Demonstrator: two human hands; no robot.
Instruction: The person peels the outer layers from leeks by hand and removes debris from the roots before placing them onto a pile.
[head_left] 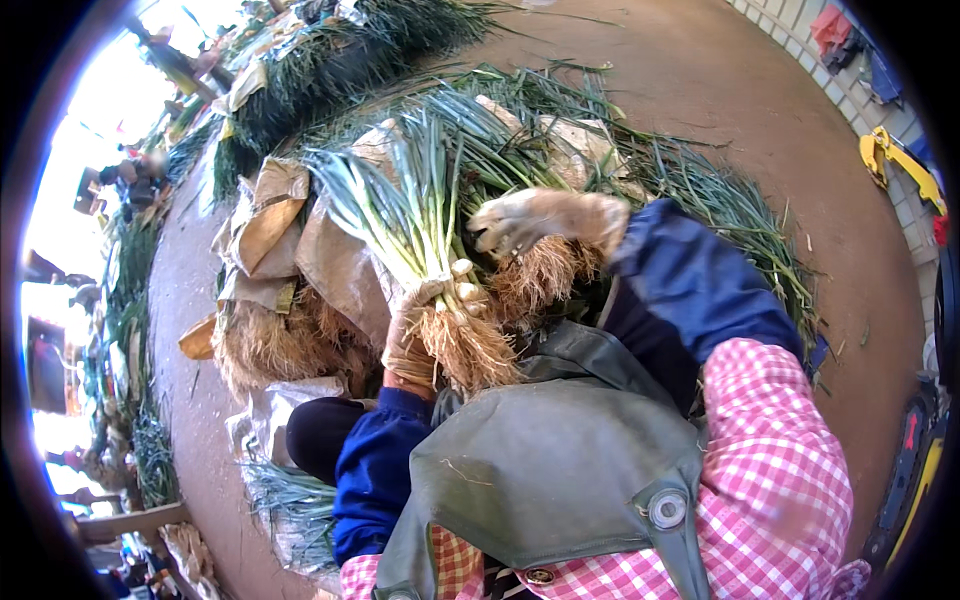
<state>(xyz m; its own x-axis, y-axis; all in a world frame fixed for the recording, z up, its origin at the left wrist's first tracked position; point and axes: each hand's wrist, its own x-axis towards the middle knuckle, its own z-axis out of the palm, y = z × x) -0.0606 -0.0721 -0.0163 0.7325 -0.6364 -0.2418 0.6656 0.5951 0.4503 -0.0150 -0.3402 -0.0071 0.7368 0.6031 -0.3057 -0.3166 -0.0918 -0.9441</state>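
In the middle, a bunch of green onions (432, 215) leans up and to the left, its white stems and brown roots toward me. My left hand (408, 340), in a soiled light glove, is closed around the lower stems just above the roots. Right of the bunch is my right hand (540, 218), also gloved, over a pile of more green onions (500, 160). Its fingers curl downward beside the stems but are smeared by motion. Below it show the roots (545, 275) of other onions.
Brown paper wrapping (345, 245) and more rooty onions (285, 345) lie at my left. Beyond are large heaps of greens (340, 75) on the brown floor (690, 60). A yellow tool (900, 165) stands by the tiled wall at far right. My green apron (545, 465) covers my lap.
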